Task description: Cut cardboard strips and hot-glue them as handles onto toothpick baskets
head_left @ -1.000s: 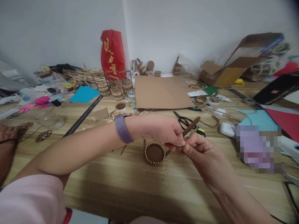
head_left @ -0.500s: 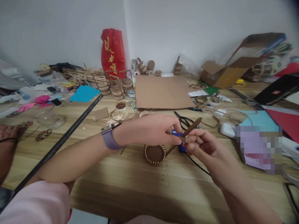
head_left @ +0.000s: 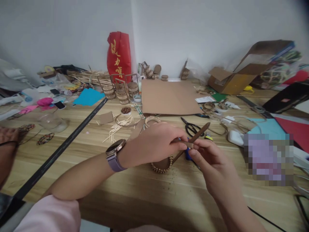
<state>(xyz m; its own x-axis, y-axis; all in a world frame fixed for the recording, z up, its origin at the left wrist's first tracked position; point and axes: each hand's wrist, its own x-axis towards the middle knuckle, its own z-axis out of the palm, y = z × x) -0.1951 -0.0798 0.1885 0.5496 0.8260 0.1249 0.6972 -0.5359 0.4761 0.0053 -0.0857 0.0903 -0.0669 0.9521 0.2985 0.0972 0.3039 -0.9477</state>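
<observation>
Both hands meet over the wooden table. My left hand [head_left: 156, 141], a watch on its wrist, pinches a small brown strip [head_left: 188, 144]. My right hand [head_left: 212, 158] closes its fingertips on the other end of that strip. A longer dark brown strip [head_left: 201, 131] slants behind the fingertips, and its lower part reaches toward a round brown base edged with beads [head_left: 162, 167]. My left hand partly covers this base. Just beyond the hands, a blue object [head_left: 188, 154] is mostly hidden.
Black scissors [head_left: 191, 127], a beaded ring [head_left: 152, 120], loose sticks [head_left: 118, 127] and a cardboard sheet [head_left: 171, 96] lie beyond the hands. Small basket-like pieces [head_left: 123, 93] stand farther back. Another person's hand [head_left: 8, 138] rests at the far left.
My left hand has moved slightly down and now covers more of the beaded base. More of the small strip shows between the fingertips, and the scissors are less hidden.
</observation>
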